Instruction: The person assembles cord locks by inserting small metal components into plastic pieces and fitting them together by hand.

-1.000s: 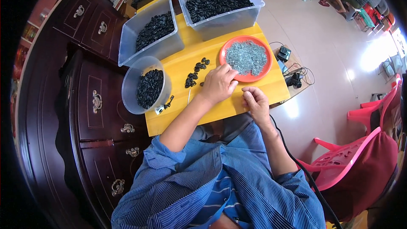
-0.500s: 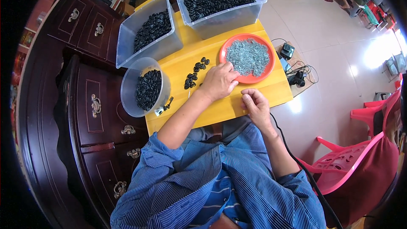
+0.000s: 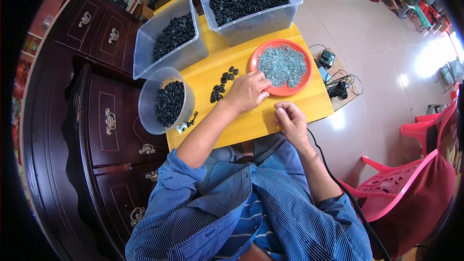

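My left hand [image 3: 247,91] is over the left rim of an orange-red plate [image 3: 307,81], its fingers bent together at the tips. Whatever it may be pinching is hidden. The plate holds a heap of small silver metal pieces [image 3: 282,65], too small to name. Below the plate, my right hand [image 3: 291,118] is closed by the table's near edge, thumb against curled fingers. I cannot make out what is in it. Loose small black oval pieces [image 3: 222,86] lie on the yellow table [image 3: 198,84] left of my left hand.
A round clear tub [image 3: 146,99] and two clear bins, one left [image 3: 145,34] and one right [image 3: 251,33], contain many black pieces. Dark wooden drawers [image 3: 108,116] flank the table's left. A camera and cables [image 3: 340,89] sit off its right edge, and a pink chair [image 3: 391,183] stands further right.
My left hand has shifted very slightly left and down at the plate's rim. My right hand stays in the same place.
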Available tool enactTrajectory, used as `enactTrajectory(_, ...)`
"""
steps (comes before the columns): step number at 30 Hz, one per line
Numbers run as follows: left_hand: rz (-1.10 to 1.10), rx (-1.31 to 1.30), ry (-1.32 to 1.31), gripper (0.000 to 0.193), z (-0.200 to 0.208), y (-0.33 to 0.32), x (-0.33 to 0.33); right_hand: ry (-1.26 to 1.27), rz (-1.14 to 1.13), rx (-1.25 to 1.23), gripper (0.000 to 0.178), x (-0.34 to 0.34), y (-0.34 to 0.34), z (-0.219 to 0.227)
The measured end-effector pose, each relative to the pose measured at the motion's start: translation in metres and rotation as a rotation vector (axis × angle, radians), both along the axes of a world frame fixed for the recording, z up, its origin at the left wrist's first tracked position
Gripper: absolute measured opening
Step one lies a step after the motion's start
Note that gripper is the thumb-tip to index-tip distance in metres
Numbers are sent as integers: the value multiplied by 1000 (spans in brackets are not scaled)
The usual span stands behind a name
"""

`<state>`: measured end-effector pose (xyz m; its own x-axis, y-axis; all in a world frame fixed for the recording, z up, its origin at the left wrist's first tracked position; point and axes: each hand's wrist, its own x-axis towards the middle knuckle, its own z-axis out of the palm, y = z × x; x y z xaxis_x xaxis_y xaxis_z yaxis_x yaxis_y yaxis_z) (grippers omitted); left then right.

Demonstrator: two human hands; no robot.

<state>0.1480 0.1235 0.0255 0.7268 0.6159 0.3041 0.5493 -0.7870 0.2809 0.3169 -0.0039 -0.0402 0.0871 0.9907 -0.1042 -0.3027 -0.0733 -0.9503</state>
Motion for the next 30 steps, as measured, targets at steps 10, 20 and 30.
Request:
enactTrajectory(10, -31, -13, 119, 40, 3, -4, 25, -16, 13, 0, 18, 1, 0, 6)
enactTrajectory(20, -54, 64, 30, 32, -5, -3, 26, -23, 29, 15, 17, 2, -1, 2)
enactTrajectory(30, -73, 46, 15, 29, -5, 0, 29, -32, 42, -13, 19, 2, 0, 2)
